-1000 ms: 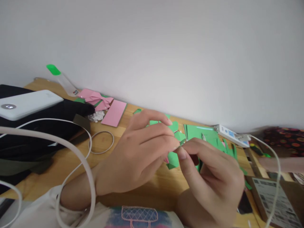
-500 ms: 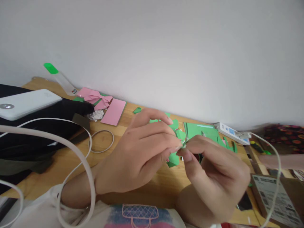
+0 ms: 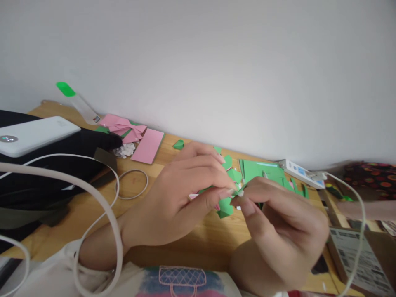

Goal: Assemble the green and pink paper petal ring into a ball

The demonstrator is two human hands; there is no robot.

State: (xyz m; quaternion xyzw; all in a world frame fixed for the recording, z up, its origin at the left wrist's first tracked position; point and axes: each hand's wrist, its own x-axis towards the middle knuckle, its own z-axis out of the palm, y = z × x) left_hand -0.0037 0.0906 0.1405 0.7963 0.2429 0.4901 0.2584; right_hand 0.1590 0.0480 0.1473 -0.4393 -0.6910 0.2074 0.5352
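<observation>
Between my two hands is a small piece of green paper point(image 3: 240, 190), partly covered by the fingertips. My left hand point(image 3: 182, 194) pinches its left end between thumb and forefinger, the other fingers curved above. From the right, my right hand point(image 3: 278, 218) grips the other end between thumb and bent forefinger. A whitish bit shows at the right thumb tip; I cannot tell what it is. Behind the hands lie folded green paper pieces point(image 3: 226, 209) on the wooden table point(image 3: 198, 258), partly hidden. A small green folded piece point(image 3: 178, 144) lies apart, beyond my left hand.
Pink paper point(image 3: 148, 145) and a folded pink piece point(image 3: 126, 127) lie back left, near crumpled white paper point(image 3: 125, 150). A white power bank point(image 3: 40, 134) rests on black cloth. Green sheets point(image 3: 262, 171) lie before a power strip point(image 3: 301, 173). A white cable point(image 3: 116, 231) loops at left.
My left fingers have shifted slightly and the thumb has straightened, showing more of the green paper at the fingertips. My right hand has moved a little to the right.
</observation>
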